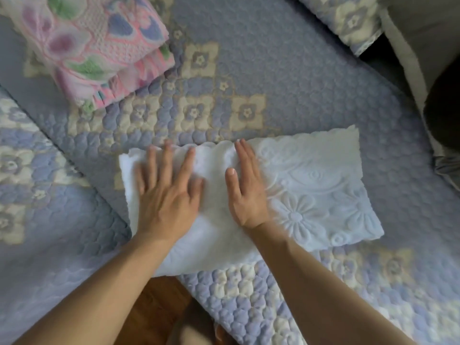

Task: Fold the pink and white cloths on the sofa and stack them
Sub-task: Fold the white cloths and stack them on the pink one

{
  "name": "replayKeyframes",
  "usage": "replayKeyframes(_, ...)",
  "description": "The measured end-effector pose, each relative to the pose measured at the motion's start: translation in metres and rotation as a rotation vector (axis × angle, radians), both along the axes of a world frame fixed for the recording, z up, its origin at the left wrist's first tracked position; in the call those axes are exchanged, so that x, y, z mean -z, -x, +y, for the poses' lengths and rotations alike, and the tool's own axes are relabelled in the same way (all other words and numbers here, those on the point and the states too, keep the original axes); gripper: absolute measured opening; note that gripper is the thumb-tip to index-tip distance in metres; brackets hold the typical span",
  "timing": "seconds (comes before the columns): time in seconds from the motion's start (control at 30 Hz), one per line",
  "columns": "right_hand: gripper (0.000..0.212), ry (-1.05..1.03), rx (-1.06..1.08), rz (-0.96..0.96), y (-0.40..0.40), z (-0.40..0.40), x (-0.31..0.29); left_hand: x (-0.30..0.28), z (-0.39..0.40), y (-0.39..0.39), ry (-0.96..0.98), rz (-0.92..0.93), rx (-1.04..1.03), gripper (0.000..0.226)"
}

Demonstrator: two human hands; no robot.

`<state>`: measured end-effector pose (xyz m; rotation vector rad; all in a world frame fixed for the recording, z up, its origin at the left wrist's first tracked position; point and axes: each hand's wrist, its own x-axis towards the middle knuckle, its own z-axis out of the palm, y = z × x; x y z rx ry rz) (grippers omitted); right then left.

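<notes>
White cloth (311, 190), folded into a strip, lies near-centre on the sofa (298, 83); pink cloth (97, 46) lies folded at far left. Left hand (166, 197) and right hand (246, 192) press flat, fingers straight, gripping nothing. Risk: sliding palms may ruck layers, skewing the next fold.

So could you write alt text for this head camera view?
Both hands, left hand and right hand, press flat on a folded white cloth on a quilted sofa cover. A folded pink floral cloth lies apart, upper left.
</notes>
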<state>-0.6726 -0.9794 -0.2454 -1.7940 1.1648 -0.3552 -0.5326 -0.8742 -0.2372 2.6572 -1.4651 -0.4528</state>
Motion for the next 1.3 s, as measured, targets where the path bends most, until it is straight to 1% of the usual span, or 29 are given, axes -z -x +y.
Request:
replayKeyframes(0.03, 0.061, -0.007, -0.005, -0.002, 0.001, -0.001, 0.002, -0.004, 0.016, -0.002, 0.044, 0.008, -0.100, 0.064)
replayKeyframes(0.07, 0.060, -0.022, -0.009, -0.012, 0.001, -0.001, 0.001, -0.011, 0.031, -0.004, 0.084, 0.068, -0.263, 0.066)
replayKeyframes(0.1, 0.060, -0.034, -0.012, -0.020, 0.001, -0.001, -0.001, -0.016, 0.042, -0.007, 0.123, 0.194, -0.455, 0.068)
replayKeyframes(0.17, 0.061, -0.047, -0.025, -0.013, 0.001, -0.002, -0.003, -0.024, 0.053, -0.011, 0.199, 0.576, -0.839, 0.067)
replayKeyframes(0.2, 0.062, -0.051, -0.032, -0.002, 0.001, -0.002, -0.004, -0.023, 0.056, -0.017, 0.240, 0.766, -0.993, 0.063)
replayKeyframes(0.23, 0.064, -0.056, -0.039, 0.011, 0.000, -0.002, -0.005, -0.023, 0.057, -0.023, 0.240, 0.921, -1.096, 0.061)
replayKeyframes(0.27, 0.065, -0.066, -0.044, 0.021, -0.001, -0.002, -0.006, -0.022, 0.059, -0.031, 0.203, 1.054, -1.137, 0.065)
replayKeyframes(0.3, 0.066, -0.082, -0.040, 0.025, -0.002, -0.002, -0.009, -0.020, 0.061, -0.039, 0.140, 1.171, -1.136, 0.069)
replayKeyframes(0.33, 0.067, -0.095, -0.028, 0.028, -0.003, -0.004, -0.012, -0.022, 0.061, -0.044, 0.057, 1.266, -1.119, 0.066)
replayKeyframes(0.4, 0.068, -0.093, -0.006, 0.026, -0.003, -0.005, -0.023, -0.034, 0.058, -0.048, -0.078, 1.398, -1.035, 0.047)
replayKeyframes(0.43, 0.068, -0.070, -0.004, 0.005, -0.002, -0.002, -0.031, -0.039, 0.056, -0.048, -0.112, 1.421, -1.001, 0.043)
replayKeyframes(0.47, 0.066, -0.048, -0.002, -0.037, -0.001, 0.003, -0.039, -0.044, 0.054, -0.048, -0.128, 1.426, -0.979, 0.045)
replayKeyframes(0.57, 0.060, -0.113, 0.035, -0.160, -0.002, 0.022, -0.052, -0.051, 0.052, -0.043, -0.084, 1.379, -0.993, 0.071)
replayKeyframes(0.6, 0.061, -0.158, 0.056, -0.165, -0.003, 0.024, -0.048, -0.051, 0.051, -0.041, -0.062, 1.355, -1.021, 0.070)
replayKeyframes(0.7, 0.070, -0.192, 0.083, -0.047, -0.007, 0.019, -0.026, -0.050, 0.053, -0.029, 0.039, 1.178, -1.022, 0.033)
replayKeyframes(0.73, 0.070, -0.196, 0.076, -0.029, -0.008, 0.016, -0.022, -0.053, 0.052, -0.026, 0.078, 1.138, -1.020, 0.028)
replayKeyframes(0.77, 0.068, -0.236, 0.078, -0.035, -0.009, 0.012, -0.024, -0.055, 0.051, -0.024, 0.098, 1.139, -1.026, 0.030)
replayKeyframes(0.83, 0.064, -0.413, 0.129, -0.145, -0.003, 0.004, -0.039, -0.066, 0.047, -0.023, 0.127, 1.237, -1.019, 0.040)
replayKeyframes(0.9, 0.064, -0.614, 0.184, -0.304, 0.015, -0.010, -0.061, -0.088, 0.036, -0.022, 0.159, 1.371, -0.936, 0.040)
replayKeyframes(0.93, 0.064, -0.691, 0.174, -0.345, 0.027, -0.018, -0.072, -0.100, 0.028, -0.019, 0.179, 1.408, -0.878, 0.043)
replayKeyframes(1.0, 0.063, -0.846, 0.110, -0.385, 0.052, -0.040, -0.099, -0.121, 0.001, -0.003, 0.204, 1.372, -0.684, 0.052)
replayKeyframes(1.03, 0.069, -0.929, 0.095, -0.401, 0.062, -0.044, -0.108, -0.126, -0.009, 0.007, 0.203, 1.314, -0.598, 0.057)
replayKeyframes(1.07, 0.078, -0.966, 0.083, -0.412, 0.078, -0.058, -0.130, -0.139, -0.032, 0.027, 0.222, 1.284, -0.519, 0.063)
replayKeyframes(1.1, 0.086, -0.990, 0.065, -0.409, 0.088, -0.067, -0.148, -0.147, -0.048, 0.046, 0.220, 1.267, -0.452, 0.072)
replayKeyframes(1.13, 0.089, -1.025, 0.076, -0.411, 0.093, -0.074, -0.156, -0.146, -0.062, 0.067, 0.194, 1.261, -0.396, 0.084)
replayKeyframes(1.2, 0.086, -0.985, 0.123, -0.333, 0.109, -0.093, -0.169, -0.139, -0.089, 0.113, 0.123, 1.329, -0.301, 0.099)
replayKeyframes(1.23, 0.084, -0.900, 0.143, -0.251, 0.119, -0.104, -0.168, -0.134, -0.099, 0.134, 0.086, 1.373, -0.274, 0.102)
replayKeyframes(1.27, 0.077, -0.780, 0.157, -0.149, 0.127, -0.113, -0.167, -0.129, -0.106, 0.151, 0.053, 1.408, -0.259, 0.103)
replayKeyframes(1.3, 0.062, -0.637, 0.144, -0.040, 0.134, -0.121, -0.162, -0.126, -0.111, 0.164, 0.039, 1.452, -0.256, 0.098)
